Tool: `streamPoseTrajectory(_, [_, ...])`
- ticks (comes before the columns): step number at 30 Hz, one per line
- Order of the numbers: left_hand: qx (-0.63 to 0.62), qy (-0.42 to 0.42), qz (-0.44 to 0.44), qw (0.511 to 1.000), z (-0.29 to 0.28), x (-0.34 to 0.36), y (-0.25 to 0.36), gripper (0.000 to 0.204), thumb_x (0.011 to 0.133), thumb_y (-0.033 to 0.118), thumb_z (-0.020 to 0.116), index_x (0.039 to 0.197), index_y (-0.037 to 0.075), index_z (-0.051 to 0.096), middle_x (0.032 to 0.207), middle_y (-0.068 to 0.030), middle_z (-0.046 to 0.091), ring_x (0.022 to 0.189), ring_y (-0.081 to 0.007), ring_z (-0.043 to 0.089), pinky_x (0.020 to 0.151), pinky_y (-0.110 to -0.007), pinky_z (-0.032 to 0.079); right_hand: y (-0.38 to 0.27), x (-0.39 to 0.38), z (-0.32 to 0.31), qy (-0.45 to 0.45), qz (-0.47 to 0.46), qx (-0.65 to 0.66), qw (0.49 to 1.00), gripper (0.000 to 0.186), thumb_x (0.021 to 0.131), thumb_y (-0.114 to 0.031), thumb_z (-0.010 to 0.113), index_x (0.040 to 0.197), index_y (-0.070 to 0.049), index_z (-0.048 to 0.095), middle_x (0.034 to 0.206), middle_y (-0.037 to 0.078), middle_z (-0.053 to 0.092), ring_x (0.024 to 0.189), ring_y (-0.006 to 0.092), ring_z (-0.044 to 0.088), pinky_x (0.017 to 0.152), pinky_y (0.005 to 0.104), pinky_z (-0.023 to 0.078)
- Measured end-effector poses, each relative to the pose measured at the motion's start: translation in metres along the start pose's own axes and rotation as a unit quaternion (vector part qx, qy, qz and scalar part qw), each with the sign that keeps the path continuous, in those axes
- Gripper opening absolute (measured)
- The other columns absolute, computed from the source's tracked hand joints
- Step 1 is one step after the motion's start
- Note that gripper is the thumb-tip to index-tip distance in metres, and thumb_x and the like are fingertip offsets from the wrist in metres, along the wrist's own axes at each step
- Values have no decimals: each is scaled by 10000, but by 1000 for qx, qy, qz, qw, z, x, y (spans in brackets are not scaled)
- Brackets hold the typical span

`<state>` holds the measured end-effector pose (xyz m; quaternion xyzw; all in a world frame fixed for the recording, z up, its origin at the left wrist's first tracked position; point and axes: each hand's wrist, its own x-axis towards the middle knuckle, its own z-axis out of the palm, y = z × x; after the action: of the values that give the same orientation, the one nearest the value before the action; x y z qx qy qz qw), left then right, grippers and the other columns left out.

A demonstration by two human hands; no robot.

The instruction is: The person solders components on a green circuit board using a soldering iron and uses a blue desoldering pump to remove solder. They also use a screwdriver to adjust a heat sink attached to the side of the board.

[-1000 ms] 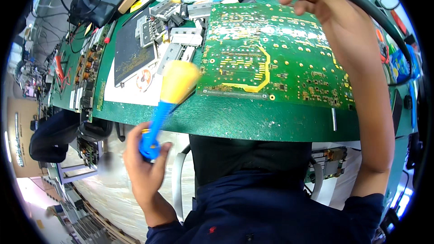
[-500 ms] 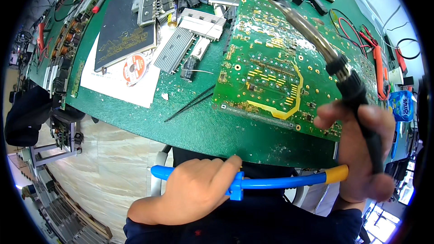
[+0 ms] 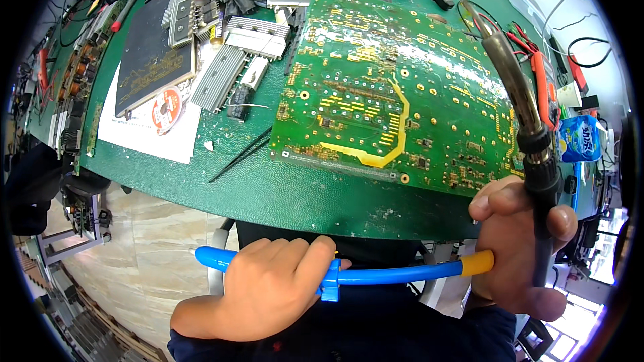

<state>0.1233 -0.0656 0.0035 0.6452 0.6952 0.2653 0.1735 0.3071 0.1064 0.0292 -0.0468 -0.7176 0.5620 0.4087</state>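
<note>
My left hand (image 3: 272, 288) is wrapped round a blue solder sucker (image 3: 396, 276), held level in front of my body. Its pale tip points left, and its yellow end meets the palm of my right hand (image 3: 513, 255). That hand also holds a soldering iron (image 3: 540, 181) upright by its black handle, with the fingers curled about it. The iron's metal barrel and bent tip rise past the right edge of a large green circuit board (image 3: 349, 121), which lies on the bench with many gold pads and holes showing.
Black tweezers (image 3: 240, 155) lie left of the board on the green bench mat (image 3: 268, 194). Beyond them are finned heat sinks (image 3: 218, 79), a dark notebook (image 3: 157, 60), a solder wick reel (image 3: 166, 108) and paper. At right are a red-edged meter (image 3: 542, 90) and a blue packet (image 3: 580, 139).
The soldering iron has swung more upright, its tip moving right, away from over the board. My view has shifted, so the bench and both hands sit farther left.
</note>
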Motion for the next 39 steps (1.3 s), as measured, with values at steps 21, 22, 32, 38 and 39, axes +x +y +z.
streamPoseTrajectory(21, [156, 41, 106, 981, 49, 7, 53, 102, 742, 139, 600, 769, 113, 505, 572, 22, 466, 475, -124, 521, 439, -273, 390, 8, -61, 15, -87, 27, 83, 992, 738, 809, -718, 550, 1273, -153, 447, 1054, 258, 601, 1030, 416, 601, 931, 578, 449])
streamPoseTrajectory(22, [158, 50, 114, 979, 50, 8, 55, 102, 744, 138, 599, 770, 107, 505, 575, 19, 474, 475, -125, 521, 437, -275, 387, 7, -63, 18, -88, 19, 83, 992, 741, 806, -710, 560, 1269, -144, 441, 1054, 264, 600, 1012, 421, 610, 926, 586, 454])
streamPoseTrajectory(32, [177, 43, 125, 975, 53, 11, 53, 75, 738, 184, 605, 723, 117, 575, 591, 22, 467, 512, -144, 521, 470, -302, 385, 13, -69, 27, -52, -21, 74, 996, 783, 793, -686, 596, 1282, -98, 425, 1081, 299, 566, 968, 398, 627, 818, 489, 537])
streamPoseTrajectory(38, [143, 37, 95, 984, 33, 7, 34, 168, 753, 186, 601, 889, 107, 542, 573, 9, 480, 486, -173, 538, 469, -304, 422, -10, -58, 11, -41, -40, 39, 998, 747, 823, -680, 575, 1331, -151, 434, 1166, 239, 539, 1005, 355, 558, 844, 457, 465])
streamPoseTrajectory(39, [156, 41, 76, 984, 26, 4, 23, 164, 751, 180, 601, 888, 110, 543, 571, 8, 481, 486, -182, 543, 473, -316, 431, -7, -55, 5, -28, -64, 14, 997, 766, 837, -705, 527, 1342, -137, 433, 1173, 229, 542, 1012, 345, 544, 851, 452, 448])
